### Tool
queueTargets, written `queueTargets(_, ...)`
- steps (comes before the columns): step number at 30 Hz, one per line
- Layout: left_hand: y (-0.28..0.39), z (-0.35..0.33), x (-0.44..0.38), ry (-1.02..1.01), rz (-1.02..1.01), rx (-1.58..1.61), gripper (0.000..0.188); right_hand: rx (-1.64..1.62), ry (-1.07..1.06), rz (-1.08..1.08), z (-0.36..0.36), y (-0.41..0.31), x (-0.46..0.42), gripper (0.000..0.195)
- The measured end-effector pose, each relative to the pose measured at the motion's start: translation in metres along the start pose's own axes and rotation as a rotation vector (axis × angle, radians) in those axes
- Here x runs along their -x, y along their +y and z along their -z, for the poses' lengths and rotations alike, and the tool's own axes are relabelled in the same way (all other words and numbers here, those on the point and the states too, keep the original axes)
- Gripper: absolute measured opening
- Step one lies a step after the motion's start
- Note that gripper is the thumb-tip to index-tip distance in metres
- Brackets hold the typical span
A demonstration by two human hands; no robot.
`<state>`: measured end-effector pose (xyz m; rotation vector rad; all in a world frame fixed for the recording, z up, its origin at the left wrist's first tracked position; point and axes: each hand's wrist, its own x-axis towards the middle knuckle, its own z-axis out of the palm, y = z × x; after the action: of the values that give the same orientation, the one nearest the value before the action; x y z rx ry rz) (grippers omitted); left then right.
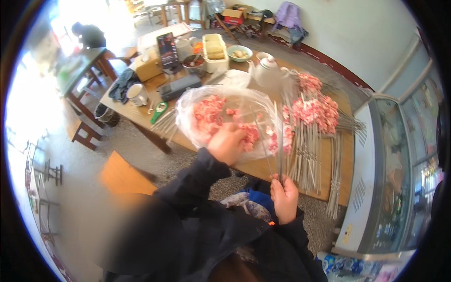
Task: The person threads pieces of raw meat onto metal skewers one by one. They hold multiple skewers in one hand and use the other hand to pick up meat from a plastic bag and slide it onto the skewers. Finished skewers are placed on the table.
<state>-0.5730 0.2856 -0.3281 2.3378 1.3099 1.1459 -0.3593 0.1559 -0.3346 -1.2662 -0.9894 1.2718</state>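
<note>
My left hand point(227, 143) reaches into a clear plastic bag point(186, 105) lying open on the wooden table. Its fingers curl down against small pieces of raw pink meat point(210, 112); whether they grip any is hidden. In my right hand point(284, 197), at the table's front edge, is a bunch of thin metal skewers point(280, 155) pointing away from me. One of these skewers leans left, apart from the others, over the bag. To the right lie piled skewers threaded with meat point(317, 112), their bare metal ends towards me.
A white teapot point(267, 72), a bowl point(239, 53), a cream container point(215, 53) and a phone point(167, 51) stand farther back. At left are an enamel mug point(137, 94) and a green-handled tool point(159, 112). A glass-fronted display fridge point(382, 169) adjoins the table's right side.
</note>
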Motion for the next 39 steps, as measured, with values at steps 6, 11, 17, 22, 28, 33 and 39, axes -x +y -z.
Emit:
queueTargets(6,0.011,0.012,-0.002,-0.100,-0.035,-0.089,0.021,-0.028,-0.012,0.009,0.003,0.003,-0.001,0.010)
queueTargets(11,0.016,0.011,0.001,-0.106,0.037,0.008,0.022,-0.039,-0.031,-0.010,0.002,0.005,-0.001,0.010)
queueTargets(17,0.010,0.018,0.005,-0.094,0.007,-0.152,0.011,-0.033,-0.033,-0.006,0.001,0.005,0.000,0.011)
queueTargets(22,0.004,0.024,0.002,-0.145,0.153,0.007,0.011,-0.019,-0.011,-0.009,0.002,0.006,0.000,0.011)
queueTargets(28,-0.009,0.022,0.008,-0.207,0.153,-0.064,0.017,-0.027,-0.013,-0.013,-0.001,0.004,0.001,0.012)
queueTargets(33,-0.014,0.025,0.006,-0.049,0.041,0.032,0.011,-0.033,-0.019,-0.016,0.001,0.005,0.003,0.012)
queueTargets(39,-0.007,0.039,-0.006,0.050,0.561,0.916,0.009,-0.045,-0.019,-0.024,0.000,0.006,0.003,0.012)
